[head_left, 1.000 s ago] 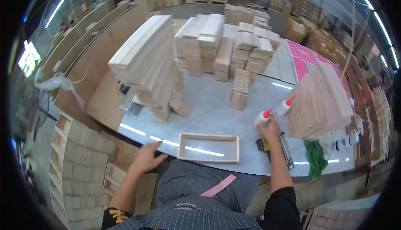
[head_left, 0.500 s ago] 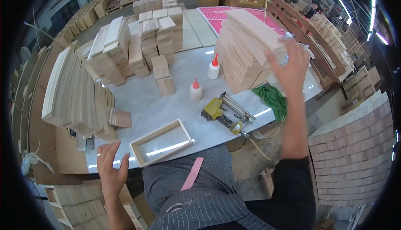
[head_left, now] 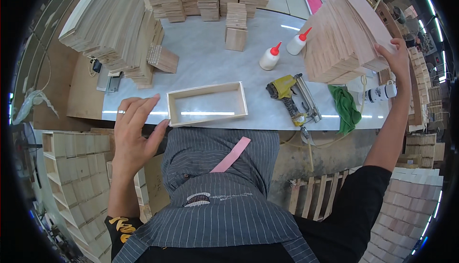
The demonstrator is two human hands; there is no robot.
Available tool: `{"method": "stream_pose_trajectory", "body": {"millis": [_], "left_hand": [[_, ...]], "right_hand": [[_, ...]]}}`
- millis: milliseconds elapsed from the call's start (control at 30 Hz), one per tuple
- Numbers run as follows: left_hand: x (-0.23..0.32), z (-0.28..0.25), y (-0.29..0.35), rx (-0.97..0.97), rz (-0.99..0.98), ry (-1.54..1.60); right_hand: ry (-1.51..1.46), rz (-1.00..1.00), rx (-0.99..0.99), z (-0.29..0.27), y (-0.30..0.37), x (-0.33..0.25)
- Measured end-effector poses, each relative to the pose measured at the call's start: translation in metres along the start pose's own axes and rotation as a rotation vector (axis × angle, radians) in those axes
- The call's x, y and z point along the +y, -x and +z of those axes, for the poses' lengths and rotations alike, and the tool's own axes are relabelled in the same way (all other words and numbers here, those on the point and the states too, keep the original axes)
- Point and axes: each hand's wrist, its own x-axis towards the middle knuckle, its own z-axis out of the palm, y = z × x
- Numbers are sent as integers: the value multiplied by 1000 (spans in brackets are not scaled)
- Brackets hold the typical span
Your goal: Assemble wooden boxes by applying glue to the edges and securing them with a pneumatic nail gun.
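A rectangular wooden frame [head_left: 206, 117] without a visible bottom lies near the table's front edge. Just to its left, my left hand [head_left: 135, 134] hovers with fingers spread and holds nothing. At the far right my right hand [head_left: 397, 60] reaches to a tall stack of wooden panels [head_left: 334, 48]. Its thumb and fingers grip the near right end of the top panel [head_left: 370, 21]. Between frame and stack lie a yellow nail gun [head_left: 287, 88] and two white glue bottles with red tips, one nearer [head_left: 269, 58] and one farther [head_left: 296, 46].
A green cloth [head_left: 345, 107] hangs over the front edge, beside a white bottle-like container [head_left: 380, 92]. Several stacks of wooden boards [head_left: 112, 29] line the table's left and back. An air hose runs below the nail gun. Stacked wooden boxes [head_left: 79, 182] stand at lower left.
My right hand has come down onto the end of the panel stack's top panel. My left hand stays open beside the frame. The view has tilted down and turned.
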Motion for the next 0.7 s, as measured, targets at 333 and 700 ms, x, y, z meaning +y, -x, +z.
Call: {"method": "stream_pose_trajectory", "body": {"millis": [333, 700], "left_hand": [[62, 39, -52, -362, 271, 55], [-5, 118, -25, -596, 122, 51]], "right_hand": [[-764, -789, -517, 80, 232, -192], [-951, -324, -654, 185, 308, -179]]}}
